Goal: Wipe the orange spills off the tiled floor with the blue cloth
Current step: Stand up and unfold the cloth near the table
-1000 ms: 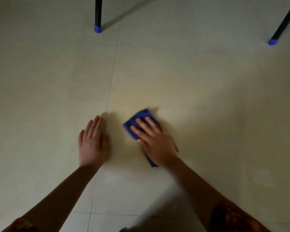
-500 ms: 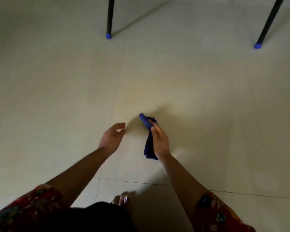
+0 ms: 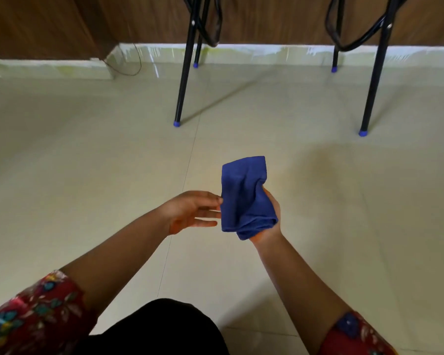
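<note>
Blue cloth (image 3: 244, 198), one soft piece of folded fabric, is off the ground, bunched in the person's right hand (image 3: 270, 231) above the cream tiled floor (image 3: 87, 162). That hand is clamped round the lower half of the blue cloth. Its thumb lies against the right edge and its other fingers are hidden behind the fabric. The upper half of the cloth stands free as one flat flap.

The left hand (image 3: 190, 211) is just beside it, palm turned toward the cloth, with its fingers (image 3: 208, 222) straight and slightly spread. The uppermost fingertip touches the cloth's left edge, and this hand grips nothing. Both hands are in the air, between the person's body and the furniture ahead.

Two forearms rise from the bottom corners, each ending in a red floral sleeve: one on the left (image 3: 36, 311) and one on the right (image 3: 356, 334). Between them, one black garment (image 3: 159, 329) fills the bottom edge.

Four thin black metal legs (image 3: 182, 73) stand on the tiles beyond, two nearer and two farther back by the wall. Each is tipped with a small blue cap (image 3: 176, 123), four caps in all. Two loops of black cable (image 3: 214, 32) hang among the legs.

One thin wire (image 3: 136, 65) curls near the glossy white skirting (image 3: 267, 51), which runs below brown wooden panelling (image 3: 49, 21).
</note>
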Demonstrator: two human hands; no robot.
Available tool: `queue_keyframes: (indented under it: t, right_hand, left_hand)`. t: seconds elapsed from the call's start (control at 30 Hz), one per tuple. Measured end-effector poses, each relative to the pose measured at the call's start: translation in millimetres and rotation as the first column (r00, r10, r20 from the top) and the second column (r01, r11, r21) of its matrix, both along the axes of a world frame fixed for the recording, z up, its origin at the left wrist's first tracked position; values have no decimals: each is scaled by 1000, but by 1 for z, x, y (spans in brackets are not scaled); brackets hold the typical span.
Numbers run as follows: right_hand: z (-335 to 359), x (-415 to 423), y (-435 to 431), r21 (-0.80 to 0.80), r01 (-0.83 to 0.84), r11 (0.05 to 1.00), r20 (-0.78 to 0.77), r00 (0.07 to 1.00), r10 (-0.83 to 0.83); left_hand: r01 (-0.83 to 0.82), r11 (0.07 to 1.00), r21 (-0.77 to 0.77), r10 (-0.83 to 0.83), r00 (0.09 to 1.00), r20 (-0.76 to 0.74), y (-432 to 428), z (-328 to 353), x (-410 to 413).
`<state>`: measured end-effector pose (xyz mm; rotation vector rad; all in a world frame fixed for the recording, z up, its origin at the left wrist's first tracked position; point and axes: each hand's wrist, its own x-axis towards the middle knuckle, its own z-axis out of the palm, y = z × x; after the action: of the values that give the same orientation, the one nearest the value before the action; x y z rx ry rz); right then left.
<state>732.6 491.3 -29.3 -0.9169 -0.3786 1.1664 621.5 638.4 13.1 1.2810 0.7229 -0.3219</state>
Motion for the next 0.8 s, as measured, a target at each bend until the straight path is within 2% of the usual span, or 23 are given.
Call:
queue_keyframes:
  t: [0.03, 0.07, 0.1, 0.13, 0.17, 0.27, 0.33, 0.4, 0.47, 0.53, 0.6, 0.7, 0.8]
  right_hand:
    - [0, 3, -7, -69, 58, 996, -70, 996, -63]
    - [5, 9, 1, -86, 47, 995, -391, 917, -77]
    - [16, 11, -6, -179, 171, 969, -482, 843, -238]
    - [32, 10, -14, -259, 279, 924, -463, 804, -373]
    - [46, 8, -20, -278, 272, 921, -475, 795, -378]
    - [94, 8, -30, -467, 153, 871, -269, 914, -304]
    - [142, 8, -30, -615, 115, 780, -33, 985, -172]
    - [192, 8, -31, -680, 119, 724, 167, 986, -6]
    - [256, 8, -31, -637, 213, 740, 257, 965, -56]
    - [315, 0, -34, -515, 332, 790, 331, 927, -175]
    - [374, -5, -35, -425, 414, 805, 455, 866, -206]
    - [453, -13, -30, -284, 372, 884, 567, 809, -159]
    - [536, -19, -26, -295, 300, 907, 644, 764, -43]
  left_hand:
    - [-7, 1000, 9, 7, 999, 42, 0, 11, 6]
    - [-22, 1000, 14, 21, 996, 83, -2, 26, 11]
    - [-39, 999, 22, 36, 991, 125, -3, 39, 15]
    - [-45, 998, 33, 39, 987, 158, -5, 58, 18]
    - [-50, 998, 44, 41, 980, 192, -7, 71, 20]
    - [-88, 995, 41, 76, 968, 239, -15, 138, 22]
    - [-112, 993, 40, 98, 962, 254, -19, 185, 21]
    - [-108, 987, 120, 73, 962, 261, -20, 233, 19]
    - [-117, 972, 204, 63, 965, 253, -19, 291, 18]
    - [-135, 959, 250, 68, 963, 259, -20, 342, 15]
    - [-127, 942, 310, 45, 965, 260, -21, 395, 13]
    - [-73, 917, 391, -42, 960, 278, -27, 458, 9]
    - [-19, 863, 506, -171, 929, 327, -33, 541, 7]
